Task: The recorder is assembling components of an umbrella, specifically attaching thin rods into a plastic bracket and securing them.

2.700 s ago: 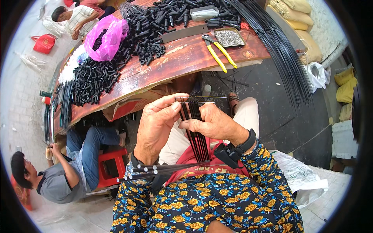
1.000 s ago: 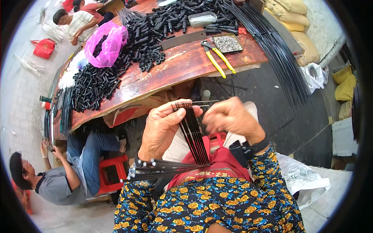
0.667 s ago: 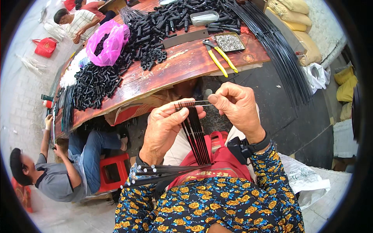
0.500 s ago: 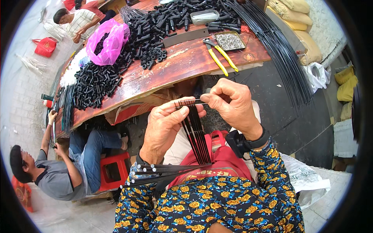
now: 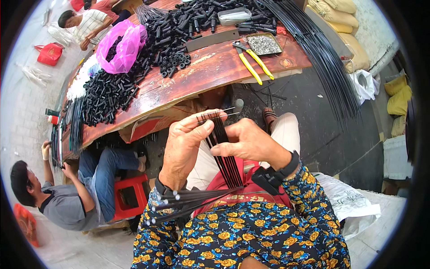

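- Black thin metal rods (image 5: 224,152) stand fanned in a flat row between the two hands, over the person's lap, just off the near edge of the wooden table (image 5: 210,74).
- Left hand (image 5: 182,150) is closed around the rods from the left: its thumb and forefinger pinch the row near the top, where the rod tips stick out just above the fingers.
- Right hand (image 5: 251,141) comes in from the right, its fingers curled, thumb and forefinger pressing on the right side of the same row, just below the tips; it touches the rods and nearly meets the left hand.
- Lower ends of the rods run down to the red cloth (image 5: 233,190) on the lap, between the two wrists.
- A second bundle of rods with small round ends (image 5: 179,204) lies crosswise under the left forearm, well below the pinch.
- A black watch (image 5: 273,175) sits on the right wrist, above the flowered sleeve (image 5: 251,233).
- On the table, well apart from the hands: yellow-handled pliers (image 5: 253,62) near the right edge, a heap of short black tubes (image 5: 148,49) along the middle and left, a pink bag (image 5: 123,47) toward the far left corner.
- Long black rods (image 5: 322,54) lie over the table's right end.
- Another person (image 5: 67,197) sits on a red stool (image 5: 130,197) at the left.
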`<act>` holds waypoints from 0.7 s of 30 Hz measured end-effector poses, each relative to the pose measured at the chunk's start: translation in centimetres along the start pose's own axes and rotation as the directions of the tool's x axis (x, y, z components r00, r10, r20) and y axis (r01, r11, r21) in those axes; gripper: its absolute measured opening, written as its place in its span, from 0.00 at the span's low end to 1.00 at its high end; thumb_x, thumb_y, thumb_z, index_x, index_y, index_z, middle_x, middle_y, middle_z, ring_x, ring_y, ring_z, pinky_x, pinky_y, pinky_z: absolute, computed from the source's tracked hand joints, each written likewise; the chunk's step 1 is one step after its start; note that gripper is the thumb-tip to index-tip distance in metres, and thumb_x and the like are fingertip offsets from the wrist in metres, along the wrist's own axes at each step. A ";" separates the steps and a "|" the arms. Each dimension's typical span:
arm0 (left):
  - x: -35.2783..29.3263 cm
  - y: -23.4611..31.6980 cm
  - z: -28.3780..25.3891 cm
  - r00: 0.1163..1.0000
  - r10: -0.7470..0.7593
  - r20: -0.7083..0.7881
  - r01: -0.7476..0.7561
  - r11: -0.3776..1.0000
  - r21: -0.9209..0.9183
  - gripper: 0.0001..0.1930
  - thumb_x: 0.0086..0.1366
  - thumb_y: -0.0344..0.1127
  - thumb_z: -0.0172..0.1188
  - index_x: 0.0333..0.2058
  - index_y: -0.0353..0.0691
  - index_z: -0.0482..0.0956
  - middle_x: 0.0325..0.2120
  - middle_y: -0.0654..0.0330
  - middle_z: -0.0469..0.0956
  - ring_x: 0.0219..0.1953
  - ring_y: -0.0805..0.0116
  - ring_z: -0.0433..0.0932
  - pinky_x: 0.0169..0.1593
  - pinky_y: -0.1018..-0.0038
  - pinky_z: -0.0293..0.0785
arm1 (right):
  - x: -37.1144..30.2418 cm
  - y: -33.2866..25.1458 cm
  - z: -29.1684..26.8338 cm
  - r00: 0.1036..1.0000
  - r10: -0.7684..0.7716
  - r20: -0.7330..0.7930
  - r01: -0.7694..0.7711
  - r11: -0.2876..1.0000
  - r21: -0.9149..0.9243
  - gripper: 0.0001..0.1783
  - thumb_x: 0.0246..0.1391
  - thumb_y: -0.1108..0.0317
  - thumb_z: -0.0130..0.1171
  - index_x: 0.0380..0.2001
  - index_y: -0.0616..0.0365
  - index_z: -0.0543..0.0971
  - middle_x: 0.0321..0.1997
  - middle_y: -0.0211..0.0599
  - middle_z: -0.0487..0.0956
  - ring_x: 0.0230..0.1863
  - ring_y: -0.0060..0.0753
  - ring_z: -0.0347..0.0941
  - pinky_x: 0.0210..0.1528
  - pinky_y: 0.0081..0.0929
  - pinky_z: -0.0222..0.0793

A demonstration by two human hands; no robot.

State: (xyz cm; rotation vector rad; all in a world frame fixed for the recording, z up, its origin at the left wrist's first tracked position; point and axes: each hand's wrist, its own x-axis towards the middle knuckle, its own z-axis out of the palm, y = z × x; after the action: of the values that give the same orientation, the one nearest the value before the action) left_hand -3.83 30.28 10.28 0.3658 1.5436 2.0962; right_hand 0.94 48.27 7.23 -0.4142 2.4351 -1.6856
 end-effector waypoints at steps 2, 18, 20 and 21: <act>0.0 0.1 0.2 0.999 -0.038 -0.021 0.039 0.999 0.032 0.15 0.64 0.27 0.59 0.48 0.29 0.78 0.42 0.55 0.81 0.43 0.69 0.79 0.50 0.73 0.74 | 1.2 0.5 1.3 0.998 -0.020 0.052 0.002 0.949 0.314 0.16 0.53 0.59 0.65 0.23 0.63 0.80 0.18 0.35 0.77 0.22 0.23 0.74 0.28 0.25 0.70; -1.8 -0.8 -0.9 0.977 -0.031 -0.211 0.001 0.990 -0.138 0.08 0.59 0.25 0.63 0.38 0.29 0.79 0.29 0.57 0.80 0.25 0.74 0.75 0.26 0.76 0.73 | 1.8 -0.1 2.2 0.993 -0.013 0.115 -0.068 0.737 0.673 0.10 0.58 0.65 0.60 0.33 0.63 0.78 0.23 0.35 0.81 0.23 0.22 0.76 0.26 0.21 0.73; -1.8 -0.9 -0.9 0.972 -0.029 -0.232 -0.002 0.991 -0.133 0.08 0.59 0.25 0.63 0.38 0.28 0.79 0.29 0.57 0.80 0.24 0.74 0.75 0.26 0.76 0.73 | 1.9 0.0 2.2 0.993 0.004 0.122 -0.085 0.742 0.665 0.11 0.58 0.64 0.60 0.33 0.63 0.79 0.23 0.35 0.81 0.23 0.22 0.77 0.26 0.21 0.73; -1.8 -0.9 -0.8 0.967 -0.028 -0.251 -0.004 0.992 -0.128 0.08 0.59 0.25 0.63 0.38 0.28 0.80 0.29 0.56 0.81 0.24 0.74 0.75 0.25 0.76 0.73 | 1.9 0.1 2.2 0.993 0.005 0.120 -0.084 0.741 0.666 0.11 0.58 0.64 0.60 0.33 0.63 0.79 0.23 0.35 0.81 0.23 0.22 0.77 0.26 0.21 0.73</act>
State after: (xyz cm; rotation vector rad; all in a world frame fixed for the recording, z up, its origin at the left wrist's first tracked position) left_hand -2.57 28.84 9.31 0.0432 1.5328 2.2893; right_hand -0.24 45.80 6.46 -0.3208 1.5662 -2.2781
